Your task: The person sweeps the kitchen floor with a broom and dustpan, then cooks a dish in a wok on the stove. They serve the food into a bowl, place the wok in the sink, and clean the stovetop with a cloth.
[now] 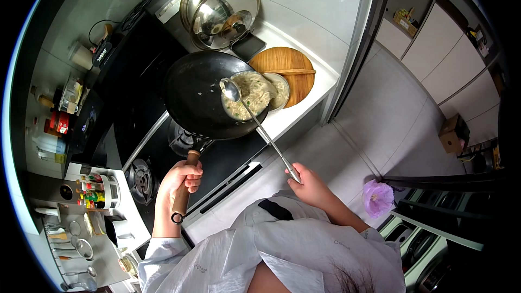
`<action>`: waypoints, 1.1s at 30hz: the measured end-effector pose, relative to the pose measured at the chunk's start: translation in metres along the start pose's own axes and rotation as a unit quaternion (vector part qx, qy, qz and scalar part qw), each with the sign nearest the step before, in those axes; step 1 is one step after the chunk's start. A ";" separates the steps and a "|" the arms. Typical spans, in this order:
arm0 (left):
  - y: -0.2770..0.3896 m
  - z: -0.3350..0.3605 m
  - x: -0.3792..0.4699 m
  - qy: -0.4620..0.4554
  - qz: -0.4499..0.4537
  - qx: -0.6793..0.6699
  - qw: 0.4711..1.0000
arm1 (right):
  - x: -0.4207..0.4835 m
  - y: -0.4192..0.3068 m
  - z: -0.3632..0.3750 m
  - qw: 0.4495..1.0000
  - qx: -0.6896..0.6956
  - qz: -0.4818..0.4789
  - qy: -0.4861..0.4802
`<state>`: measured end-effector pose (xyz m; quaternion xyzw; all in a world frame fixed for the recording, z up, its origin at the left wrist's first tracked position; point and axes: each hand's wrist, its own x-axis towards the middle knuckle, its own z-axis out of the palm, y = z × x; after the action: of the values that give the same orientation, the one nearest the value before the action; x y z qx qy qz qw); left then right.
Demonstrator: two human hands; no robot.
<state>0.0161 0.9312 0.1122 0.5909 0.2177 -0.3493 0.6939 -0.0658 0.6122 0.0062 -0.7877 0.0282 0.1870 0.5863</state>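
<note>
My left hand point(184, 179) is closed around the wooden handle point(181, 201) of a black wok point(191, 81). The wok is tilted to the right, and pale, soft food point(252, 91) with green bits and liquid has gathered at its right side. In my right hand point(309, 185) is the long metal handle of a ladle point(232, 90), whose bowl rests at the left edge of the food. A pale bowl point(281, 93) with similar food in it sits under the wok's right rim. Part of that bowl is hidden by the wok.
A round wooden lid point(281, 59) lies on the white counter point(325, 79) behind the bowl. Large metal and glass pot lids point(224, 16) lean at the wall. Gas burners point(142, 181) are set in the black hob, left of my left hand. Condiment bottles point(93, 191) stand farther left.
</note>
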 end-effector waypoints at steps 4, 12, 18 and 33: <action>0.007 0.003 -0.003 0.006 -0.002 0.019 1.000 | -0.002 0.000 -0.003 1.000 0.006 -0.004 0.003; 0.025 0.003 -0.008 0.018 -0.006 0.055 0.998 | -0.001 0.017 -0.005 0.999 0.011 -0.028 0.034; 0.032 0.010 -0.009 0.030 -0.006 0.063 0.998 | -0.003 0.023 -0.009 0.998 0.012 -0.041 0.048; 0.048 0.018 -0.016 0.047 -0.018 0.116 0.992 | -0.007 0.034 -0.015 0.997 0.016 -0.043 0.057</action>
<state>0.0389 0.9203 0.1596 0.6791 0.2188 -0.3564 0.6033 -0.0778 0.5864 -0.0191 -0.7878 0.0304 0.1156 0.6042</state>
